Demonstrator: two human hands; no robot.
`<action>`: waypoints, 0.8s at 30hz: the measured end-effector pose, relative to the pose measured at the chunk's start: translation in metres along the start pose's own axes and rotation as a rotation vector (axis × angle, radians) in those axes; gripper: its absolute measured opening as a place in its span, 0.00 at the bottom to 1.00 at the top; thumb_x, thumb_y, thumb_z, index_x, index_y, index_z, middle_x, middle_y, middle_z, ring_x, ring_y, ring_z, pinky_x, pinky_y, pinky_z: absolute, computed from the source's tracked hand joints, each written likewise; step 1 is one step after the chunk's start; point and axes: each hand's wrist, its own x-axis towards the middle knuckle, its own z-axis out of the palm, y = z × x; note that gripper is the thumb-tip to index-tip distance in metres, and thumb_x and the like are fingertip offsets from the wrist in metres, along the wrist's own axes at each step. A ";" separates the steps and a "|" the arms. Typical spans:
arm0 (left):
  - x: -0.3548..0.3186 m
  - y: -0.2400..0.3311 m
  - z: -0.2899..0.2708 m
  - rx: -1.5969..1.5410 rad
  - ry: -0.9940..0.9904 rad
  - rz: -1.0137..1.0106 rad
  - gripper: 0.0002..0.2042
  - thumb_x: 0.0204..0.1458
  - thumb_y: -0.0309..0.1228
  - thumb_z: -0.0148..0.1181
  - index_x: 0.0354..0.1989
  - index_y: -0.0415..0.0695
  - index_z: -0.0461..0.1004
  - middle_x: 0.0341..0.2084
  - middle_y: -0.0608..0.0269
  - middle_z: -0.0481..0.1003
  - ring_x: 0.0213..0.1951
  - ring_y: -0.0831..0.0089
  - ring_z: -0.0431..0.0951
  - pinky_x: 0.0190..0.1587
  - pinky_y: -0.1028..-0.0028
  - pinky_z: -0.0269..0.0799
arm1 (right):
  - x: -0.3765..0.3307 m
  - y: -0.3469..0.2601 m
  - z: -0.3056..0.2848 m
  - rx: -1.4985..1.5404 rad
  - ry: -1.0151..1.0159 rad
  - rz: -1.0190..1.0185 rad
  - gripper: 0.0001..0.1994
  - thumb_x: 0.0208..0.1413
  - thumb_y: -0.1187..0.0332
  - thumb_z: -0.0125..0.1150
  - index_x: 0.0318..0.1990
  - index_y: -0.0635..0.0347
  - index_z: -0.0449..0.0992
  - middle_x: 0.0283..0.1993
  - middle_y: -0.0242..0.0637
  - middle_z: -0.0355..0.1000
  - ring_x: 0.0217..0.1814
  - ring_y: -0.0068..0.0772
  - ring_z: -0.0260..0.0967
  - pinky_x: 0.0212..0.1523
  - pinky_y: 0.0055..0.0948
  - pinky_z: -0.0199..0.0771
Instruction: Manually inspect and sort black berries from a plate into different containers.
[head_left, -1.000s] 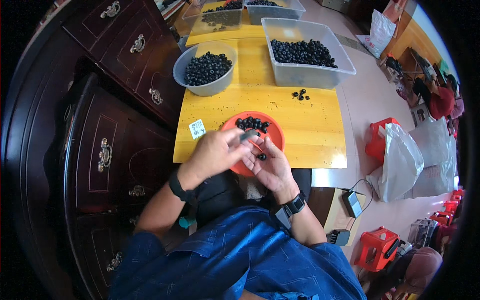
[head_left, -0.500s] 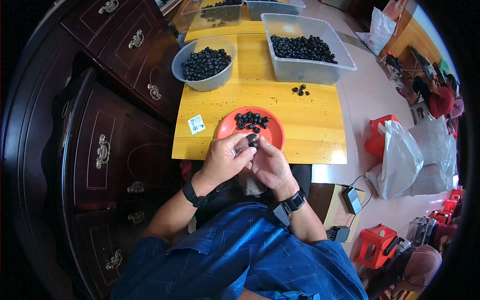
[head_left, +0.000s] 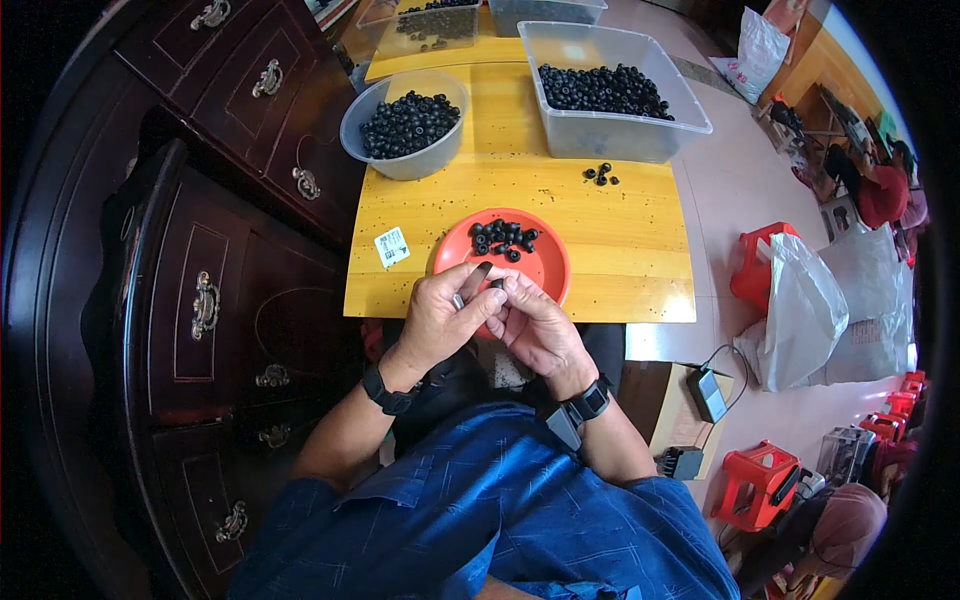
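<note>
Orange-red, the round plate [head_left: 548, 268] sits near the edge of the yellow table [head_left: 640, 260]. Over the plate's near side, the fingers of my left hand [head_left: 437, 312] and right hand [head_left: 543, 338] pinch one small black bead [head_left: 497, 284] between them. A dark strip [head_left: 483, 271] shows at my left fingers; held or worn, I cannot tell. Loose beads [head_left: 490, 238] lie in the plate, a white label [head_left: 392, 247] left of it, the round tub [head_left: 428, 168] beyond.

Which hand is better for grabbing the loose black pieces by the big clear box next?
Probably the right hand: the loose black pieces lie toward that side of the yellow table, and the left hand is farther away. Both are busy together at one small black piece, though.
</note>
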 end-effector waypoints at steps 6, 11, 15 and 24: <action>0.004 -0.006 -0.001 -0.157 -0.030 -0.020 0.10 0.56 0.24 0.60 0.46 0.36 0.76 0.27 0.72 0.76 0.31 0.88 0.73 0.32 0.83 0.69 | 0.000 0.003 -0.012 0.039 0.013 0.011 0.11 0.63 0.65 0.57 0.49 0.58 0.73 0.38 0.26 0.74 0.38 0.16 0.74 0.38 0.19 0.78; 0.006 0.014 -0.005 -0.004 0.060 0.046 0.07 0.54 0.25 0.62 0.40 0.36 0.76 0.21 0.68 0.74 0.25 0.86 0.74 0.27 0.80 0.69 | 0.000 0.004 -0.011 0.108 0.004 0.021 0.09 0.63 0.66 0.56 0.47 0.57 0.73 0.38 0.29 0.75 0.38 0.21 0.75 0.39 0.24 0.79; 0.007 0.015 -0.017 0.482 0.008 0.136 0.13 0.51 0.37 0.66 0.30 0.39 0.73 0.17 0.58 0.72 0.21 0.67 0.77 0.24 0.70 0.68 | 0.000 0.005 -0.008 0.147 0.110 0.015 0.05 0.63 0.67 0.56 0.42 0.56 0.73 0.38 0.30 0.74 0.38 0.23 0.74 0.38 0.23 0.79; 0.013 0.022 -0.020 0.727 -0.073 0.180 0.22 0.50 0.51 0.64 0.27 0.42 0.71 0.17 0.56 0.73 0.23 0.54 0.78 0.24 0.62 0.70 | 0.001 0.005 -0.011 0.112 0.061 -0.007 0.04 0.63 0.68 0.56 0.41 0.56 0.72 0.37 0.30 0.73 0.38 0.23 0.74 0.37 0.25 0.79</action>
